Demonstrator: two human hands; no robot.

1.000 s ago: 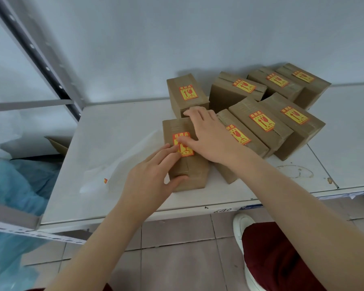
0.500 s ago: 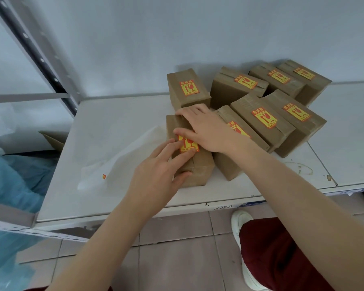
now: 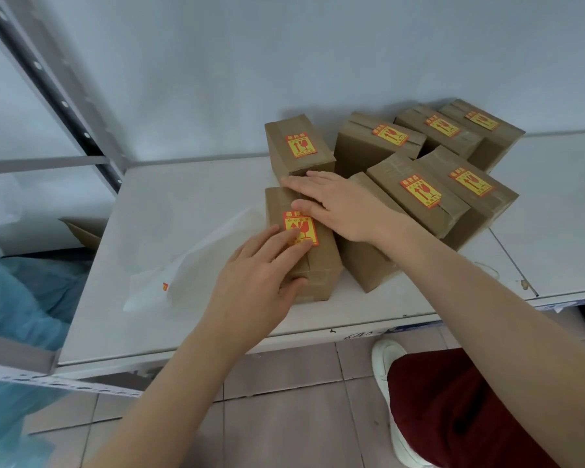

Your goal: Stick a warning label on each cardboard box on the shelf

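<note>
On the shelf (image 3: 183,197) near its front edge, the front box (image 3: 304,265) has its warning label (image 3: 301,226) stuck flat on top, most of it showing

changes over the last second:
- right hand (image 3: 341,207) was thumb-on-label; it has slid to the box's far end. fingers straight and flat on the cardboard, thumb just at the label's top edge, gripping nothing
- left hand (image 3: 257,278) came in from the label's left side. straight fingers now press the label's lower half, thumb lies against the box's near face, nothing pinched

reads as the final rub-down, not placement. no lifted corner visible, but the lower corners are under the fingers so can't confirm

the other boxes (image 3: 419,197) behind and to the right, six of them, all show labels. the neighbour box (image 3: 368,265) under the right wrist has its top hidden now; a label showed there a second ago. so this looks like the last one, done once the hands lift

white sheet (image 3: 196,261) lies left of the front box, maybe backing paper, can't tell
</note>
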